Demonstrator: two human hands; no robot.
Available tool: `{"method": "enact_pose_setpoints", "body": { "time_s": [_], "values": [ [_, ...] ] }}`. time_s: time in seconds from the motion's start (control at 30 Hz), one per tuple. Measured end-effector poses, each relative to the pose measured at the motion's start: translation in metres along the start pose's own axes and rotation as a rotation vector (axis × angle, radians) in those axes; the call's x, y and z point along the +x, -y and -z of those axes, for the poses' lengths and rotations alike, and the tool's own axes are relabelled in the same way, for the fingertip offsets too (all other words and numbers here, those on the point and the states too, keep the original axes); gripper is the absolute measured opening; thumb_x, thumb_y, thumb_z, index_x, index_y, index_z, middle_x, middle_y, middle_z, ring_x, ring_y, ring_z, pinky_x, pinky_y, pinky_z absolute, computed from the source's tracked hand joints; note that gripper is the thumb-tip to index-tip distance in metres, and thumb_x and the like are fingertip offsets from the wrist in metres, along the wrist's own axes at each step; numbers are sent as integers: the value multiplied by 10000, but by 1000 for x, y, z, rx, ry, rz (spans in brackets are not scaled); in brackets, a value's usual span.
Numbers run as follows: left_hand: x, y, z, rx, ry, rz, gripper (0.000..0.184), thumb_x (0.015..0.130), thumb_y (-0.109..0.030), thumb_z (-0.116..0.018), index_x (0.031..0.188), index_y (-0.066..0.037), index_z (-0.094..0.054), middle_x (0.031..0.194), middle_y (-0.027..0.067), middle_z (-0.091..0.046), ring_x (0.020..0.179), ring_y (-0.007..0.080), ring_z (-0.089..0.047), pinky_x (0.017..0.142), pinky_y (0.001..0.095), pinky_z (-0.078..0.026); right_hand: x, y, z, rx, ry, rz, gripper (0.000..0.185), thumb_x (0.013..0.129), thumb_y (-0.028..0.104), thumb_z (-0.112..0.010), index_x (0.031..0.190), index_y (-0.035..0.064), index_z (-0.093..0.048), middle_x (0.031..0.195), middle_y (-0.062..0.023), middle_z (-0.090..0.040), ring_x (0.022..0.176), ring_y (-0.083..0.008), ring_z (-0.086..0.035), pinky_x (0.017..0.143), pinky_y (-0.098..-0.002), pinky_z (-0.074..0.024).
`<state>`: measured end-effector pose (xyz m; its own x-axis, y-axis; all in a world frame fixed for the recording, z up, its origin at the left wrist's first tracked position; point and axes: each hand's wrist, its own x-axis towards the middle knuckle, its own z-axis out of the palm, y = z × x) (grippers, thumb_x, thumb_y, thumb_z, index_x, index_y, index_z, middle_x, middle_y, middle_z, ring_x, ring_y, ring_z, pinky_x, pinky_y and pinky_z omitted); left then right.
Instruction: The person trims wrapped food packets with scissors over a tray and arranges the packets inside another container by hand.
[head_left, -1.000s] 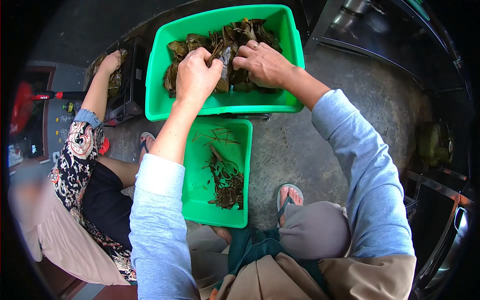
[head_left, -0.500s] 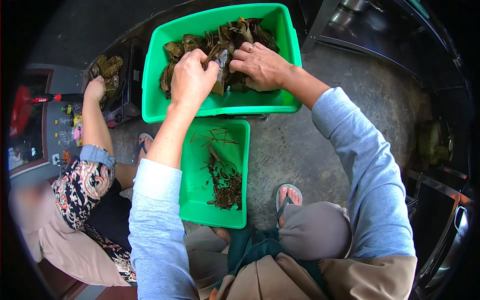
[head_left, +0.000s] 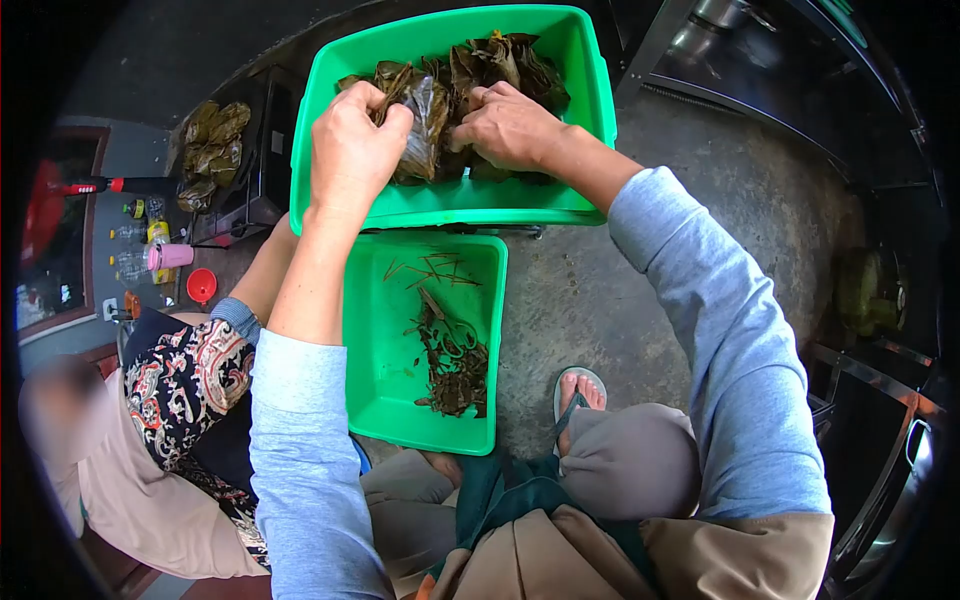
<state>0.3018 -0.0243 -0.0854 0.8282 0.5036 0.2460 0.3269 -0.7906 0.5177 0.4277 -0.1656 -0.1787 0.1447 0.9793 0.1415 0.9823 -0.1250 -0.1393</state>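
My left hand (head_left: 350,145) is closed on a leaf-wrapped parcel (head_left: 426,115), pinching its dark dried leaf edge between thumb and fingers. The parcel is tilted above others in a green tub (head_left: 345,50). My right hand (head_left: 507,128) has its fingers curled down against the brown leaf-wrapped parcels (head_left: 500,65) just to the right; its fingertips are partly hidden among the leaves. Below stands a second green tub (head_left: 375,400) holding scissors (head_left: 457,345), a heap of dark leaf scraps (head_left: 455,385) and thin sticks (head_left: 435,268).
To the left sits another person (head_left: 190,390), one forearm reaching behind my left arm. More leaf-wrapped parcels (head_left: 213,145) lie on a dark stand at left. Near them are a pink tumbler (head_left: 170,256), a red funnel (head_left: 202,285) and bottles. Metal racks (head_left: 870,370) line the right side.
My left hand has moved left and up, tilting the parcel with it. My right hand has shifted slightly. The other person's hand has withdrawn from the parcels at left toward the upper tub.
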Motion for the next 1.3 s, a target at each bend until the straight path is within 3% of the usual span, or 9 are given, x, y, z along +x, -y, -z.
{"method": "enact_pose_setpoints", "body": {
  "time_s": [0.07,0.17,0.2,0.6,0.8,0.93,1.03,1.13,1.3],
  "values": [
    [3,6,-11,-21,-5,-22,220,764,-189,-633,813,26,-628,836,188,-654,710,317,-635,697,400,-511,0,-6,6,-32,89,13,199,788,188,-597,945,225,-714,967,26,-699,1143,-255,-523,952,-364,-380],
    [2,7,-30,-46,-11,-51,214,759,-192,-646,794,17,-617,823,188,-642,730,334,-631,702,418,-508,-10,-19,8,-57,72,51,161,803,187,-575,877,218,-714,885,57,-665,1049,-199,-521,904,-336,-377],
    [3,8,-37,-45,-10,-69,213,758,-193,-650,790,15,-615,816,188,-638,734,340,-629,704,423,-507,-11,-21,13,-63,176,23,229,812,178,-561,942,253,-733,940,53,-688,1124,-221,-524,948,-350,-371],
    [-6,20,-87,69,29,-162,199,788,-181,-659,857,-13,-579,904,172,-617,826,377,-620,726,473,-521,-33,-28,19,-81,121,100,315,756,133,-572,1019,229,-718,1011,60,-639,1112,-207,-517,954,-347,-385],
    [-7,15,-92,25,15,-129,183,788,-172,-655,841,-17,-572,888,178,-610,818,382,-621,722,476,-520,-27,-29,22,-142,140,132,242,793,176,-578,981,247,-714,984,59,-622,1116,-200,-511,949,-347,-380],
    [-16,10,-95,14,17,-120,171,782,-157,-655,836,-14,-578,885,185,-613,821,381,-623,734,469,-523,-32,-31,28,-152,74,197,116,765,178,-594,845,186,-678,888,27,-583,1054,-202,-520,908,-352,-386],
    [-13,11,-97,5,65,-110,168,778,-147,-651,835,-5,-582,893,188,-620,829,383,-625,746,465,-525,-33,-33,28,-211,106,180,199,825,198,-560,939,245,-716,940,63,-617,1108,-188,-517,919,-340,-380],
    [-13,14,-107,-13,40,-110,176,764,-142,-666,829,5,-594,855,194,-624,798,382,-621,730,459,-511,-30,-29,21,-170,38,192,114,777,182,-575,829,184,-677,887,34,-593,1057,-201,-521,913,-349,-387],
    [-12,14,-106,-37,98,-93,185,756,-143,-647,842,17,-613,880,214,-639,841,387,-632,765,465,-521,-28,-23,27,-211,73,183,162,804,195,-565,888,214,-702,902,53,-608,1073,-191,-524,909,-346,-389]
  ]
}}
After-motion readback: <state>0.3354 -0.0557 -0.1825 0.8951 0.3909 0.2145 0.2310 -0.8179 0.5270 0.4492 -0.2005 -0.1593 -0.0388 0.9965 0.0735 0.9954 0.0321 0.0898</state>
